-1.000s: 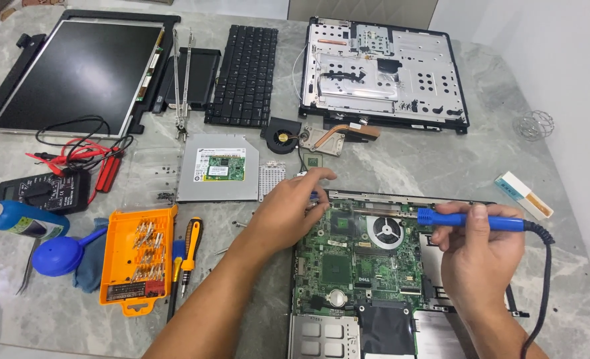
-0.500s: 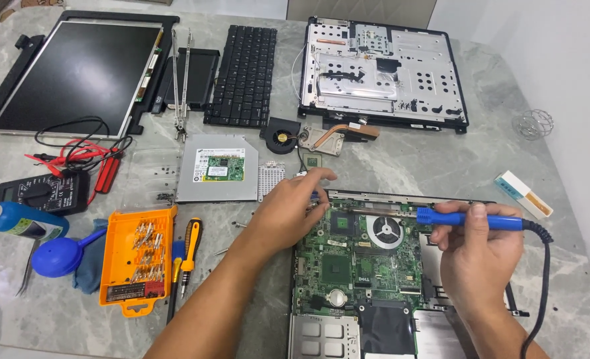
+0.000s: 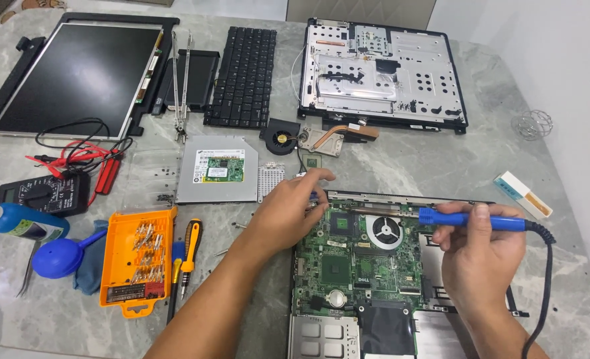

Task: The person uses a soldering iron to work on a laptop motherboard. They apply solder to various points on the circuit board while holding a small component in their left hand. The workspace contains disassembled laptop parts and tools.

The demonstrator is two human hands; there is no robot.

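A person works over a green motherboard [image 3: 368, 256] that sits in its laptop base on a marble table [image 3: 441, 166]. The right hand [image 3: 481, 256] is clamped around the blue handle of a soldering iron [image 3: 471, 219], whose thin tip reaches left across the board's top edge. The left hand [image 3: 288, 213] rests on the board's upper-left corner with its fingers curled together, pinching something too small to make out just where the iron's tip points.

Judging by the spread of parts, the teardown appears finished: the screen [image 3: 75, 76], keyboard [image 3: 242, 66] and metal chassis plate [image 3: 381, 70] lie along the far edge, well apart from the board. The fan [image 3: 282, 138] with its copper heatsink and the optical drive [image 3: 216, 169] sit just beyond the left hand. An orange bit case [image 3: 139, 259], a screwdriver [image 3: 188, 256], a blue blower [image 3: 59, 256], a bottle [image 3: 22, 223] and a multimeter [image 3: 42, 194] with red leads line the left side.

The work on the board looks to be under way at that corner. Nothing has yet gone back together, so all reassembly seems to remain.
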